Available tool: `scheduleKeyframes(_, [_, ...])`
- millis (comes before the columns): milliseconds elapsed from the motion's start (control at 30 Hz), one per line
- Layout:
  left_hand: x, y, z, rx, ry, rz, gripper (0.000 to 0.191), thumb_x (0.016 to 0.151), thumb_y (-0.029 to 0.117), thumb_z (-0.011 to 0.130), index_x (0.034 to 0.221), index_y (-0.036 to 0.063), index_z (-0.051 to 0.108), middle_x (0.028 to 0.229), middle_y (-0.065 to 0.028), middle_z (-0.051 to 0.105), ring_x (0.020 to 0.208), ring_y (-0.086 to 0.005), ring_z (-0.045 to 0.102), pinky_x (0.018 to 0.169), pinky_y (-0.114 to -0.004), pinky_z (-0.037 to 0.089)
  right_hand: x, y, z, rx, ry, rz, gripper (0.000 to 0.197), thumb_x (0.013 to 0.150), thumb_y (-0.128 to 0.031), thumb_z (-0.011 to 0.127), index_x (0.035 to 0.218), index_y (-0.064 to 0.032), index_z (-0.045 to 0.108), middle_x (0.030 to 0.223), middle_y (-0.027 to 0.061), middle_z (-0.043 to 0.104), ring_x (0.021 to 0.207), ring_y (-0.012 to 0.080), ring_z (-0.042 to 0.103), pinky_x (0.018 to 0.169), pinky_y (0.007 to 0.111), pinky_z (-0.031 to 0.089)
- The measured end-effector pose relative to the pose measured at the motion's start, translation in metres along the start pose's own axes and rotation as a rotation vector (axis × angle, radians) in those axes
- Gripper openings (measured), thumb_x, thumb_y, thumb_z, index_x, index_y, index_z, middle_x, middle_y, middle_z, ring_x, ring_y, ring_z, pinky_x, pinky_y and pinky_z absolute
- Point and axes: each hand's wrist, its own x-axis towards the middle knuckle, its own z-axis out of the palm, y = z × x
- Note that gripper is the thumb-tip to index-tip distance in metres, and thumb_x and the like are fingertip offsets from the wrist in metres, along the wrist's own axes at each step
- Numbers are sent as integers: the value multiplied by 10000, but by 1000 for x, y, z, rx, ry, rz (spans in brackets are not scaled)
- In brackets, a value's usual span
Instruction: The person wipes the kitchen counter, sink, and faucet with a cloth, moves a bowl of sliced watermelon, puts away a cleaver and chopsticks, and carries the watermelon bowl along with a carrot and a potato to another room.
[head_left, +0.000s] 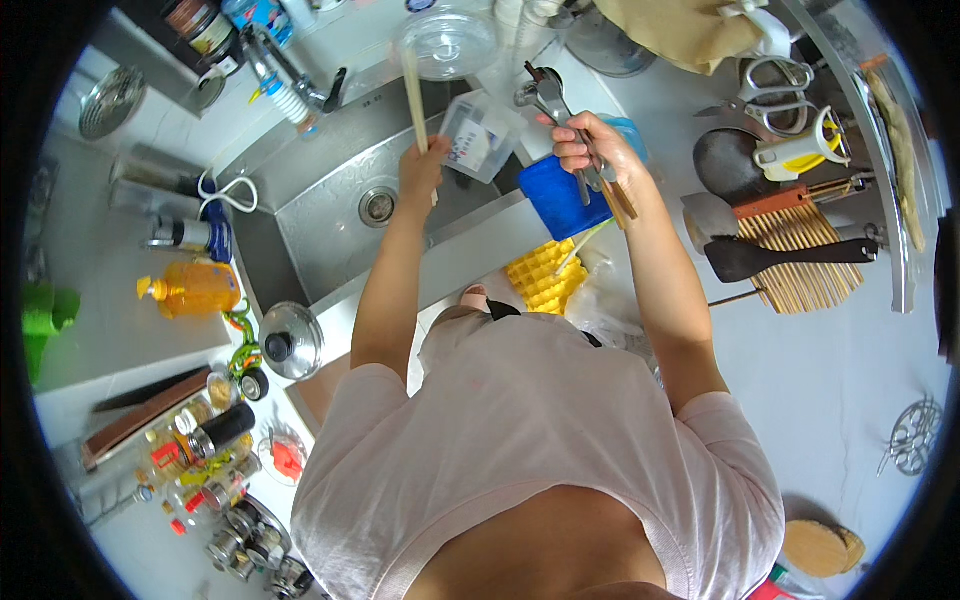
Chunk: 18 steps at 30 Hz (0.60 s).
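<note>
My left hand (421, 171) is closed around a bundle of light chopsticks (414, 97), held upright over the stainless steel sink (322, 232). In my right hand (592, 146) is a bunch of metal spoons or similar cutlery (553, 97); brown stick-like ends poke out below the palm. Between the hands, a clear plastic container (480, 139) with a printed label lies tilted at the sink's right side. A blue cloth or plastic item (559, 199) is beneath my right hand. Behind the chopsticks stands a clear round plastic tub or lid (450, 45).
A faucet (289, 82) rises behind the sink. Left are an orange pump bottle (199, 289), a glass pot lid (291, 341) and several jars. Scissors (776, 97), a black spatula (787, 256) and a ladle hang at right. A yellow textured mat (544, 274) is below the counter edge.
</note>
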Motion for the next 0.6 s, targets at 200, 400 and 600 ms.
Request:
scheduleKeyframes(200, [-13, -22, -38, -741, 6, -728, 174, 855, 247, 584, 762, 109, 531, 617, 36, 462, 397, -31, 266, 321, -182, 210, 44, 24, 14, 77, -27, 163, 256, 850, -127, 412, 1037, 33, 482, 674, -9, 408, 490, 59, 336, 402, 189, 305])
scheduleKeyframes(400, [-19, -49, -60, -1143, 126, -884, 218, 865, 277, 561, 738, 111, 501, 598, 21, 456, 368, -55, 259, 324, -183, 211, 56, 37, 37, -259, 118, 87, 189, 860, -133, 421, 949, 11, 505, 652, -1, 440, 494, 62, 370, 404, 193, 329])
scheduleKeyframes(600, [-27, -51, -73, -1289, 129, -878, 262, 868, 312, 547, 722, 108, 472, 603, 12, 457, 376, -72, 272, 338, -197, 236, 62, 47, 43, -573, 248, 31, 152, 852, -137, 447, 906, -6, 500, 639, 2, 459, 500, 77, 424, 416, 216, 376])
